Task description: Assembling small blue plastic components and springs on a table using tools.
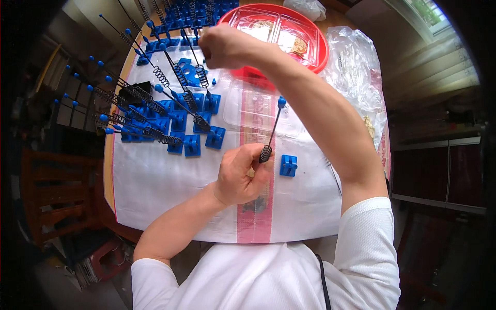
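Two hands: both over the counter, well apart, the left near the person, the right stretched toward 12 o'clock.
Left hand: clamped on a spring rod at its coiled lower end, so the thin black stem tilts up toward 1 o'clock and its blue ball tip stays clear of the surface.
Right hand: blurred and curled shut above the far pieces; whether it grips anything I cannot tell.
Loose blue base: lies alone just beside the left hand at 3 o'clock, close to the coil end of the held rod.
Finished pieces: blue bases with rods already standing in them, crowded at 10 to 11 o'clock, stems fanned outward so the ball tips do not tangle.
Spare blue parts: heaped at 12 o'clock, beyond the right hand.
Red tray: round, at 1 o'clock, holding clear plastic compartment packs.
Clear lidded pack: flat, rectangular, at the counter's middle, under the right forearm.
Plastic bags: clear, crumpled, along the 2 o'clock edge.
Counter cover: white sheet with a red printed band running from 12 to 6 o'clock, giving small parts a plain backing.
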Action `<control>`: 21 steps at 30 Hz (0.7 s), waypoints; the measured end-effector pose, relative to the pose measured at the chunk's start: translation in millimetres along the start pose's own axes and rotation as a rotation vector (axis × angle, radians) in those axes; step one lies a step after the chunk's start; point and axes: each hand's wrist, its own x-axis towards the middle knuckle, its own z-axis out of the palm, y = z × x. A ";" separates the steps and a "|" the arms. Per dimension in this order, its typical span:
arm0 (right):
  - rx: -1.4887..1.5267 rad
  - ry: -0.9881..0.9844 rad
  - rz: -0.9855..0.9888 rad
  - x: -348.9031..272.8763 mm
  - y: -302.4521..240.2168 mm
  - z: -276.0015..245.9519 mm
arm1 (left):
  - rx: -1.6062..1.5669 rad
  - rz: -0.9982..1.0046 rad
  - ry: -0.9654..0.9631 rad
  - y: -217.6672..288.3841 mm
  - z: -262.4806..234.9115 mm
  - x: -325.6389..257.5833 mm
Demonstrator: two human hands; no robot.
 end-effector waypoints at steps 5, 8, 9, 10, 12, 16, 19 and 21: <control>0.334 0.251 0.313 -58.1 -3.5 -43.0 | -0.129 -0.141 -0.004 -5.7 0.0 -3.7; 0.420 0.375 0.323 -111.2 -13.8 -67.9 | -0.274 -0.217 -0.001 0.1 0.9 2.6; 0.398 0.478 0.293 -132.9 -9.5 -62.7 | -0.322 -0.244 -0.007 2.0 2.5 4.8; 0.311 0.513 0.313 -154.2 -23.1 -66.0 | -0.395 -0.275 -0.019 3.8 2.4 5.7; 0.541 0.485 0.379 -195.8 -40.5 -53.4 | -0.445 -0.281 -0.034 7.4 4.1 7.2; 0.852 0.487 0.443 -257.2 -88.3 -31.7 | -0.485 -0.256 -0.085 13.1 5.7 10.4; 1.070 0.479 0.507 -278.7 -109.6 -25.3 | -0.535 -0.215 -0.115 18.8 4.1 15.0; 1.220 0.526 0.476 -283.0 -116.7 -21.6 | -0.591 -0.213 -0.087 26.3 3.7 15.9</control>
